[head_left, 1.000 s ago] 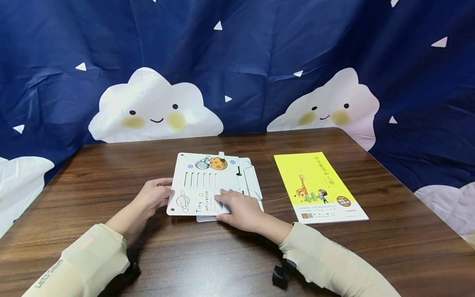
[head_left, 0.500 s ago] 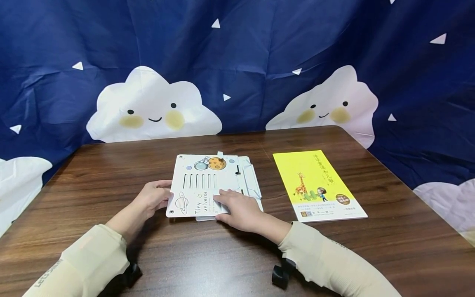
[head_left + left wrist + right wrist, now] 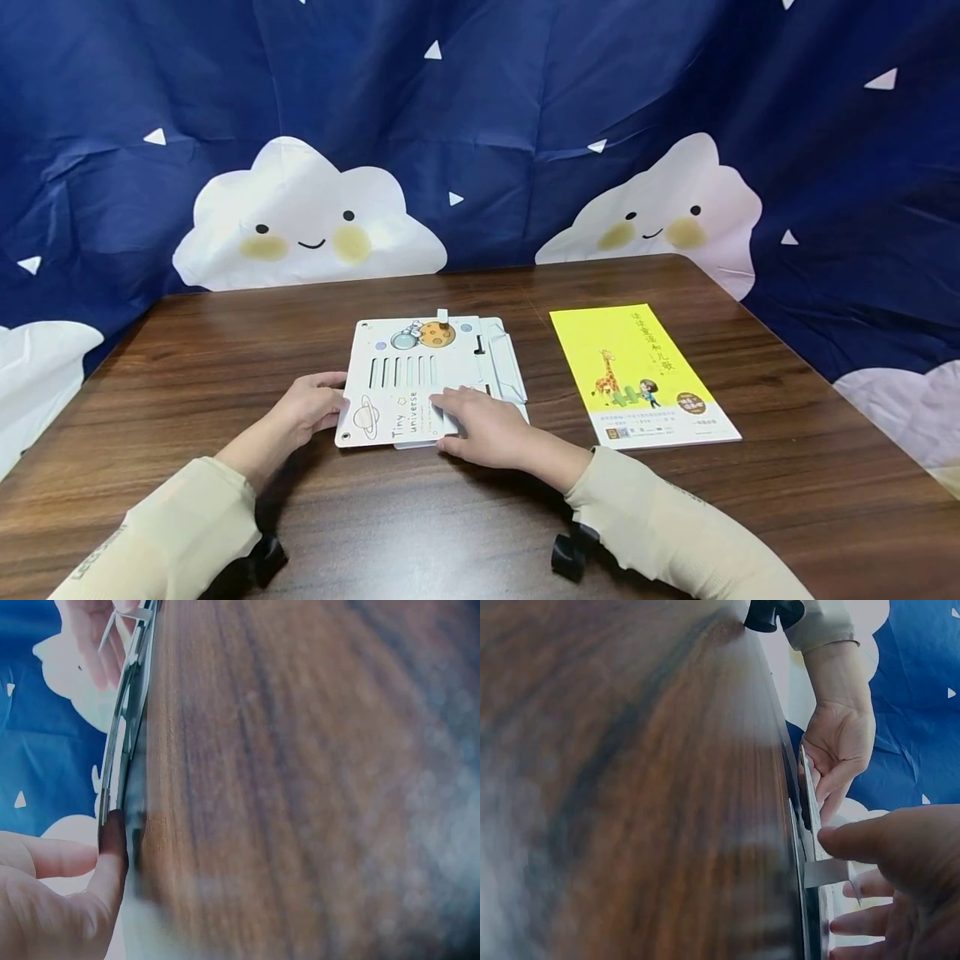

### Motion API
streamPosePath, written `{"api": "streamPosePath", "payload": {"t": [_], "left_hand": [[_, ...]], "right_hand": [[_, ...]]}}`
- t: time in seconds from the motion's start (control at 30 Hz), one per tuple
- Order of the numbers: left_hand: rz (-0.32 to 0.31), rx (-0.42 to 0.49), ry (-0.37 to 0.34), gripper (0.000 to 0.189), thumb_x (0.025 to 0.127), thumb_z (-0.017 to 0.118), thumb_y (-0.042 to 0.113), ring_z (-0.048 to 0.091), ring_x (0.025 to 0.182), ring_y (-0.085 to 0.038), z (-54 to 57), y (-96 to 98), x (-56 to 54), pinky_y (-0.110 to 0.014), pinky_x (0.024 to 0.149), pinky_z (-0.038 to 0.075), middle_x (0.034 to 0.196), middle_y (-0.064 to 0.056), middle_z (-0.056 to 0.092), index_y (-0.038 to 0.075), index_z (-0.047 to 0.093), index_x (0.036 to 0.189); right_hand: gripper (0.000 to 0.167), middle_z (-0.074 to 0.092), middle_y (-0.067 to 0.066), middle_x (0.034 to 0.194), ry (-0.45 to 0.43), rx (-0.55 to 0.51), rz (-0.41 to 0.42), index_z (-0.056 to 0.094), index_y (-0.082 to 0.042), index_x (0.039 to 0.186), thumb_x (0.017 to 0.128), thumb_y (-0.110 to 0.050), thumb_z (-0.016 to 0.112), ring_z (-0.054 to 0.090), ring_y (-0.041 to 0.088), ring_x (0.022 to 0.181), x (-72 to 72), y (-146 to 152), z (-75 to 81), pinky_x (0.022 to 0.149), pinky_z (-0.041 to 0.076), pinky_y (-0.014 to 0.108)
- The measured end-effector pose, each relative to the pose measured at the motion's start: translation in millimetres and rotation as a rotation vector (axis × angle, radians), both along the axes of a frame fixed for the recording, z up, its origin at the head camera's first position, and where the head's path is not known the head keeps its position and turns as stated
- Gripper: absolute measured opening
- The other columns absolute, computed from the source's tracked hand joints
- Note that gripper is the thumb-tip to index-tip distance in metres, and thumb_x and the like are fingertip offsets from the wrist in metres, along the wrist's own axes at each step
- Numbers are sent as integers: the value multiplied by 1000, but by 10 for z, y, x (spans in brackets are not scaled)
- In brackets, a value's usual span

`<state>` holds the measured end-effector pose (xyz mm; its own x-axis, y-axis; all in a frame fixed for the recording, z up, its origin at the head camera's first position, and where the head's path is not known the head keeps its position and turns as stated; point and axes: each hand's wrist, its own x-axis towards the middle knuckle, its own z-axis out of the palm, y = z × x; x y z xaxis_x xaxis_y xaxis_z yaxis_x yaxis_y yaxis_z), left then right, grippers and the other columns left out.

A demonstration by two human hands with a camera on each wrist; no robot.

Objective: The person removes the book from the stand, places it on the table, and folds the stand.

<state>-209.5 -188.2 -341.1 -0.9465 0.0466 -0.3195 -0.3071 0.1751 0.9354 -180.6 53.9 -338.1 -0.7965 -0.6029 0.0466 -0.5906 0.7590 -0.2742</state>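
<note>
A white folding book stand (image 3: 386, 342) printed with an astronaut, planets and "Tiny universe" lies low over the table in the head view. My left hand (image 3: 309, 410) pinches its left edge between thumb and fingers; the left wrist view shows the thumb and a finger of this hand (image 3: 56, 900) on either side of the thin panel. On the stand's lower right part rests my right hand (image 3: 487, 429), fingers fairly straight. In the right wrist view, the thumb of that hand (image 3: 922, 870) touches the panel near a small white upright tab (image 3: 827, 873).
A yellow book (image 3: 630, 358) with a giraffe on its cover lies to the right of the stand. Both lie on a dark wooden table (image 3: 420, 533). Behind its far edge hangs a blue cloth (image 3: 495, 108) with smiling clouds.
The stand's printed panel has come down a little at its left side with my left hand, and less of the layer beneath shows. My right hand has stayed nearly in place.
</note>
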Motion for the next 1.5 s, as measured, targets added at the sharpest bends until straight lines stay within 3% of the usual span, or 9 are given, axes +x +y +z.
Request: {"api": "streamPosePath", "payload": {"t": [0.2,0.47,0.7,0.97,1.5], "left_hand": [[-6,10,-3,52,76,42,-13,55,71,-13,-28,-20,-2,-30,67,48,92,-15,58,-12,29,127],[-23,35,-9,52,77,41,-13,55,73,-14,-22,-38,-1,-31,68,48,95,-16,57,-11,27,128],[-25,56,-2,53,77,42,-13,55,71,-14,-20,-33,14,-32,67,48,89,-12,58,-11,27,128],[-19,40,-4,53,77,43,-12,56,69,-14,-21,-30,14,-32,66,49,86,-10,59,-11,28,127],[-11,10,-15,52,78,43,-11,55,70,-13,-19,-22,8,-31,66,49,91,-13,58,-9,29,128]], "right_hand": [[59,38,11,130,-13,-34,40,42,-7,127,79,-36,59,33,25,119,-2,39,56,95,29,38],[54,38,13,130,107,-154,-1,44,1,124,83,-33,55,32,22,120,-67,232,193,96,28,36],[57,34,15,132,101,-48,-94,39,2,127,85,-34,52,27,22,122,-168,431,177,97,25,36],[55,31,17,133,25,51,-73,38,5,127,87,-31,49,25,24,123,-202,495,127,98,23,37],[50,31,18,133,26,93,-42,40,5,125,88,-29,47,28,23,122,-212,438,82,97,25,35]]}}
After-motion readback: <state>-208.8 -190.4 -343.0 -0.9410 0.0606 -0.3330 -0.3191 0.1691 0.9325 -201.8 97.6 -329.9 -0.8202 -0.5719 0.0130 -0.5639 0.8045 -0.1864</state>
